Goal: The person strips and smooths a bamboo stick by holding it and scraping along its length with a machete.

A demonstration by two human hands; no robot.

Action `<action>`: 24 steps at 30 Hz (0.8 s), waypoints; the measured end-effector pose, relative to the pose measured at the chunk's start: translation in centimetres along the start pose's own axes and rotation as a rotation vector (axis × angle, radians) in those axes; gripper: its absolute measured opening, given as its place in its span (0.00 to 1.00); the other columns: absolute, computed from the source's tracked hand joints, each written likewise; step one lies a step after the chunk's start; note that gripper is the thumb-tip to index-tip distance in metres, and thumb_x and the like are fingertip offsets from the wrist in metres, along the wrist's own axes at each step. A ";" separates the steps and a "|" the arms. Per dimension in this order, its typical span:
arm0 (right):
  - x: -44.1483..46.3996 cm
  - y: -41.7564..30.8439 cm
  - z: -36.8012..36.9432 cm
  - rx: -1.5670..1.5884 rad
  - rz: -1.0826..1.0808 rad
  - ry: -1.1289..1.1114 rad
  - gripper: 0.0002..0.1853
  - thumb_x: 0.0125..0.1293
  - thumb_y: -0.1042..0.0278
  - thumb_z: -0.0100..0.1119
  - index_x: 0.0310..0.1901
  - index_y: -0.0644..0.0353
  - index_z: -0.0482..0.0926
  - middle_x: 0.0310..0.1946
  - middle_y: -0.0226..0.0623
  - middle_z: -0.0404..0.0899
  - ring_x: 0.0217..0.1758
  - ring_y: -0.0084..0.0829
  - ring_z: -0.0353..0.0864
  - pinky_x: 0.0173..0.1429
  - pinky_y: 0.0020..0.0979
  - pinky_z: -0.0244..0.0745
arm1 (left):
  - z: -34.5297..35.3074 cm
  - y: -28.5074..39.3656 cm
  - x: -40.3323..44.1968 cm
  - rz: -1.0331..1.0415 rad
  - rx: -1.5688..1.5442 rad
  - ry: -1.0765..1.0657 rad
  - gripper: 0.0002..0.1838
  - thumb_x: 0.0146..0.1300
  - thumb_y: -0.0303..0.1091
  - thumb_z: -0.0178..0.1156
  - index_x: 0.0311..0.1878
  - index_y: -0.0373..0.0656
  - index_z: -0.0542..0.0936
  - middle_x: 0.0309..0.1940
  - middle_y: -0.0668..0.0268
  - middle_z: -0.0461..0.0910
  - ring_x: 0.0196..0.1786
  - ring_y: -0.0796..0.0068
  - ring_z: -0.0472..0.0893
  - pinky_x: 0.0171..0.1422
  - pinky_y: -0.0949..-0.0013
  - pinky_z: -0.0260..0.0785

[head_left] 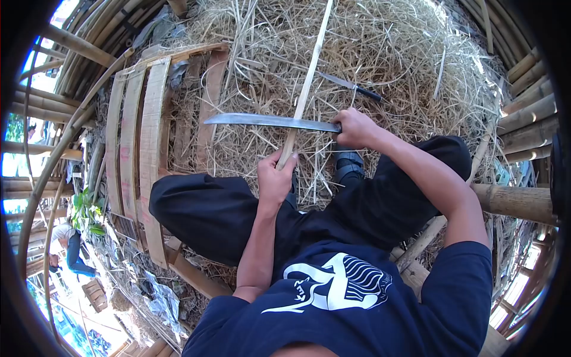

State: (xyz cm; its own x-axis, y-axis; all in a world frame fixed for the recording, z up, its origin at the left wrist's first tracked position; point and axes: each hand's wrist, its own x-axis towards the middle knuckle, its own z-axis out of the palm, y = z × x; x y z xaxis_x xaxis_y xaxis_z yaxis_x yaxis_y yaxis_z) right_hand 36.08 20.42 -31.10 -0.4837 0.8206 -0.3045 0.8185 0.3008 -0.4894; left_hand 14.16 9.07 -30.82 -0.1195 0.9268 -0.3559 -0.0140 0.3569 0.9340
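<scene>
My left hand [277, 177] is closed round the near end of a long pale bamboo strip [310, 74], which slants away from me over the shavings. In my right hand [355, 129] is the handle of a machete [256, 120]; the fingers wrap it and hide most of it. The long, slightly curved blade points left and crosses the strip just beyond my left hand. Whether its edge bites into the strip I cannot tell. A knife [351, 87] with a dark handle lies on the shavings beyond my right hand.
Pale shavings [410, 53] cover the ground ahead. A wooden pallet [128, 137] stands at left. Bamboo poles [517, 199] stick in from the right, and more bamboo poles [77, 44] rise at the left. Another person [71, 250] is at the far left.
</scene>
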 end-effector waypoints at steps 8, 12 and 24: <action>2.4 1.8 -1.7 -0.217 -0.009 0.103 0.17 0.48 0.65 0.59 0.40 0.58 0.86 0.36 0.47 0.84 0.42 0.45 0.83 0.50 0.39 0.80 | 0.4 -0.7 0.8 -0.015 -0.052 -0.001 0.12 0.64 0.30 0.61 0.47 0.33 0.83 0.21 0.78 0.71 0.23 0.92 0.62 0.24 0.78 0.52; 3.7 5.5 -4.9 0.017 0.352 0.168 0.17 0.51 0.64 0.57 0.40 0.65 0.84 0.35 0.52 0.84 0.39 0.44 0.85 0.48 0.40 0.80 | 0.2 0.6 -0.9 -0.034 -0.083 -0.042 0.13 0.67 0.30 0.61 0.51 0.34 0.80 0.16 0.78 0.66 0.10 0.93 0.57 0.11 0.81 0.46; 1.6 0.4 -0.2 -0.174 -0.026 0.010 0.14 0.46 0.65 0.60 0.37 0.56 0.86 0.33 0.47 0.84 0.42 0.45 0.84 0.50 0.41 0.80 | -0.3 -0.9 0.3 -0.040 -0.117 -0.018 0.12 0.66 0.31 0.61 0.49 0.35 0.81 0.18 0.77 0.69 0.12 0.93 0.59 0.13 0.80 0.47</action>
State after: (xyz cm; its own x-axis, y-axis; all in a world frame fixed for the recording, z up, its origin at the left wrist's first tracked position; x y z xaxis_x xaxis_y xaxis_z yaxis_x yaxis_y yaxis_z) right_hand 35.66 21.94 -31.61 -0.5031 0.8157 -0.2854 0.8474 0.4008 -0.3481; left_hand 13.80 9.02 -31.72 -0.0986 0.9143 -0.3928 -0.1343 0.3789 0.9157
